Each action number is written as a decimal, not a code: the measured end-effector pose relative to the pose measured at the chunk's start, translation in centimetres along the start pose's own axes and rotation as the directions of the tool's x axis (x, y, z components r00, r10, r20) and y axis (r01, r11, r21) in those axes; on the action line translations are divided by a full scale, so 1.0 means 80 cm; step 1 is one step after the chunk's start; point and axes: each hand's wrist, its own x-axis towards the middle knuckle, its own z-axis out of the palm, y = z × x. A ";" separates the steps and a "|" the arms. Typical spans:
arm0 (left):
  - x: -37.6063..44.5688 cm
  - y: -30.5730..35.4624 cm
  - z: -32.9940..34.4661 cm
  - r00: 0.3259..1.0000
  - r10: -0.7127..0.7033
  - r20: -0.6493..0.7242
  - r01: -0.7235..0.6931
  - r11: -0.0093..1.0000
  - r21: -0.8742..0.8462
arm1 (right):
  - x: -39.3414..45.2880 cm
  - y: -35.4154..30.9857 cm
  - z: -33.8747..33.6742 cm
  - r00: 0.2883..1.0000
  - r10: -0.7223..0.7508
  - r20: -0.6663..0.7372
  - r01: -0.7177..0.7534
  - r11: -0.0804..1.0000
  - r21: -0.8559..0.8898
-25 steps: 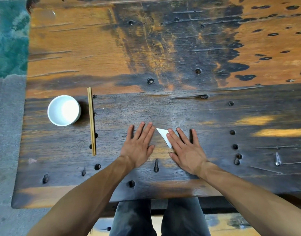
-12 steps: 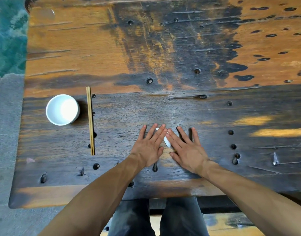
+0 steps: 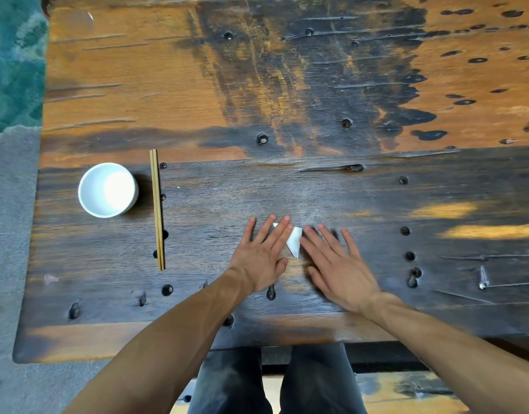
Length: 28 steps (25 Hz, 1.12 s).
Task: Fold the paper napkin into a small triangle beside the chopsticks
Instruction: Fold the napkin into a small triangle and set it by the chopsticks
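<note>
White paper shows between two flat hands: it is the small folded white paper napkin (image 3: 294,241), a pointy triangle lying on the dark, worn wooden table (image 3: 287,100). The pair of long thin tan wooden chopsticks (image 3: 157,209) is the thing to look from. The napkin lies well to the right of the chopsticks, level with their lower half, not touching them.

The left hand (image 3: 261,253) lies flat on the table, palm down, fingers straight and close together. It holds nothing; its longest fingertips (image 3: 288,227) rest on the left edge of the napkin. This hand sits between the chopsticks and the right hand.

The right hand (image 3: 336,264) is flat too, fingers straight and spread a little, holding nothing. It is a bit blurry. Its first finger touches the right edge of the napkin, farther from the chopsticks.

A round white bowl (image 3: 107,190) stands just to the left of the chopsticks, near their top half, with a small gap between. The chopsticks lie side by side, touching, pointing straight away from the person.
</note>
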 end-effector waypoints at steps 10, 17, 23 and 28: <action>0.000 0.000 -0.008 1.000 0.020 0.012 -0.020 1.000 0.012 | -0.024 0.004 0.015 0.998 -0.054 -0.045 0.060 0.985 0.160; 0.001 -0.002 -0.008 0.999 0.043 0.000 -0.043 0.999 0.034 | 0.078 -0.024 -0.015 0.906 0.400 0.138 -0.418 0.794 0.442; 0.005 -0.015 -0.020 0.992 0.031 -0.125 -0.048 0.990 -0.134 | 0.098 -0.024 -0.024 0.881 0.417 0.224 -0.473 0.758 0.449; 0.029 -0.013 -0.038 0.976 -0.112 -0.186 0.052 0.952 -0.302 | 0.111 -0.026 -0.032 0.872 0.400 0.283 -0.488 0.755 0.437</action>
